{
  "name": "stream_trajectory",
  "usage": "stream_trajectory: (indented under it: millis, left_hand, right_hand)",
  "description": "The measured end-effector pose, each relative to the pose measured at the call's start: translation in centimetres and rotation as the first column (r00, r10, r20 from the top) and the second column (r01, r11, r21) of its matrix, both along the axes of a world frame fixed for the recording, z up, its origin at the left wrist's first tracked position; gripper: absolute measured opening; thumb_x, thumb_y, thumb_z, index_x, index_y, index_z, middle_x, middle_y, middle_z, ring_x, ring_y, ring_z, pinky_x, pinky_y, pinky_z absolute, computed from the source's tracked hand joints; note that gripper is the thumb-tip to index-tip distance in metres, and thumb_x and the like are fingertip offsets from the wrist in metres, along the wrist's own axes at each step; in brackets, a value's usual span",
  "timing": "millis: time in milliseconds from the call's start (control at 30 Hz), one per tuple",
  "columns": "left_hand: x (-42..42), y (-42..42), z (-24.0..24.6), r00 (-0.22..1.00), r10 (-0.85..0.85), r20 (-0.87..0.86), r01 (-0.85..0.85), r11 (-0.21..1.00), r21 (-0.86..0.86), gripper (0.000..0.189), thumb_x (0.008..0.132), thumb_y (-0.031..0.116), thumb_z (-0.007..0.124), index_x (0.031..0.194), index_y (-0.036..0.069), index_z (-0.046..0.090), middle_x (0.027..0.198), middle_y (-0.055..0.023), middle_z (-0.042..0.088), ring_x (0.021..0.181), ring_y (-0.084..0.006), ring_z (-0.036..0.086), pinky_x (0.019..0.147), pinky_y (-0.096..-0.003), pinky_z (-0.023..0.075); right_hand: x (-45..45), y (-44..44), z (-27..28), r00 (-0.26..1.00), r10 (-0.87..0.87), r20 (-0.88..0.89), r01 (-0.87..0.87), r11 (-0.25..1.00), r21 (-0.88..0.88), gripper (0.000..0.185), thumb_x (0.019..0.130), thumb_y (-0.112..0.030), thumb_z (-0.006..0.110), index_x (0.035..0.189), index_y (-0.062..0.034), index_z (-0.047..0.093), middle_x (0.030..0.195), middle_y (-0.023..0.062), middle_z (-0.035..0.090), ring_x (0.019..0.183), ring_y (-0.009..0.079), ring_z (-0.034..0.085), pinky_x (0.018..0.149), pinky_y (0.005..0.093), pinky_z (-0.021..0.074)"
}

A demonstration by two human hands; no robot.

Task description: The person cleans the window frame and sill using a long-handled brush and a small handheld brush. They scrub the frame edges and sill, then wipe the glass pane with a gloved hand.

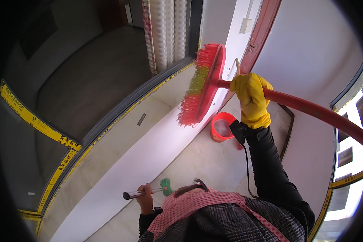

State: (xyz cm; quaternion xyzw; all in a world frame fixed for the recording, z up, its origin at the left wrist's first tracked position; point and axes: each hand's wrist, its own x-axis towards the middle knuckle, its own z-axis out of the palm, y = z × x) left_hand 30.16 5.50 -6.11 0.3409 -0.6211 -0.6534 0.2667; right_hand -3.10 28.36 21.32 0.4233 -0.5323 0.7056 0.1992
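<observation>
My right hand [250,99], in a yellow rubber glove, grips the red handle [305,110] of a broom close to its head. The red plastic broom head [213,84] is raised, its red and yellow-green bristles [196,83] facing the window side. Above the glove a thin pale stick [237,66] shows; whether the hand holds it too I cannot tell. Low at the left, my bare left hand [145,196] is closed around a shiny metal tube [133,195]. A green bristle brush [166,186] appears just beyond that hand, seemingly on the same tube.
An orange-red bucket [219,137] of cloudy water stands on the tiled floor [204,163]. The window sill [121,136] bears a small dark strip [141,119]. Yellow tape lines the window frame [109,118]. Behind are a curtain [169,33] and a red door [254,45]. A black cable [247,169] hangs along my right arm.
</observation>
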Motion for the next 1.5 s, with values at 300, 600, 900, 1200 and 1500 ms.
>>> stream_trajectory:
  millis: [300, 600, 900, 1200, 1500]
  left_hand:
    - [4.0, 3.6, -0.6, 0.962, 0.272, 0.004, -0.271, 0.960, -0.072, 0.037, 0.095, 0.015, 0.065, 0.063, 0.005, 0.050, 0.058, -0.0012, 0.051, 0.056, -0.0100, 0.047, 0.057, -0.0270, 0.0372]
    - [3.8, 4.7, -1.0, 0.970, 0.243, 0.014, -0.243, 0.970, 0.007, 0.035, 0.096, 0.017, 0.064, 0.066, 0.003, 0.052, 0.060, -0.0021, 0.053, 0.057, -0.0100, 0.048, 0.057, -0.0273, 0.0379]
    - [1.5, 5.2, -1.8, 0.984, 0.154, -0.093, -0.141, 0.980, 0.140, 0.032, 0.095, 0.014, 0.064, 0.067, 0.004, 0.054, 0.060, -0.0012, 0.053, 0.058, -0.0098, 0.050, 0.058, -0.0272, 0.0398]
    - [-1.0, 6.2, -2.3, 0.996, -0.044, -0.079, 0.047, 0.998, 0.045, 0.032, 0.093, 0.012, 0.065, 0.064, 0.001, 0.056, 0.060, -0.0017, 0.055, 0.058, -0.0098, 0.054, 0.058, -0.0286, 0.0422]
    - [-15.7, 7.6, -3.6, 0.962, -0.264, 0.064, 0.261, 0.964, 0.048, 0.048, 0.092, 0.031, 0.071, 0.061, 0.002, 0.048, 0.052, 0.0009, 0.039, 0.052, -0.0084, 0.037, 0.047, -0.0324, 0.0331]
  right_hand:
    - [-17.5, -10.0, -1.3, 0.920, -0.026, 0.392, 0.096, 0.982, -0.160, 0.041, 0.101, -0.032, 0.058, 0.069, -0.0065, 0.053, 0.053, 0.0018, 0.045, 0.050, 0.0164, 0.048, 0.057, 0.0328, 0.0447]
    - [-13.5, -1.2, -3.8, 0.822, -0.101, 0.560, 0.288, 0.923, -0.256, 0.037, 0.099, -0.026, 0.061, 0.070, -0.0101, 0.046, 0.055, 0.0009, 0.041, 0.045, 0.0151, 0.040, 0.052, 0.0339, 0.0432]
    - [-13.4, -3.5, -1.8, 0.949, -0.016, 0.314, 0.105, 0.958, -0.267, 0.039, 0.102, -0.033, 0.058, 0.073, -0.0069, 0.050, 0.057, 0.0022, 0.046, 0.051, 0.0157, 0.045, 0.058, 0.0337, 0.0433]
    - [-7.9, 6.2, -6.5, 0.876, -0.260, 0.405, 0.342, 0.928, -0.145, 0.044, 0.103, -0.029, 0.055, 0.066, -0.0084, 0.044, 0.053, 0.0006, 0.040, 0.047, 0.0133, 0.039, 0.051, 0.0313, 0.0392]
    - [0.8, 17.7, -11.0, 0.578, -0.629, 0.521, 0.600, 0.760, 0.252, 0.044, 0.103, -0.029, 0.057, 0.066, -0.0115, 0.039, 0.052, -0.0026, 0.032, 0.046, 0.0090, 0.030, 0.050, 0.0269, 0.0287]
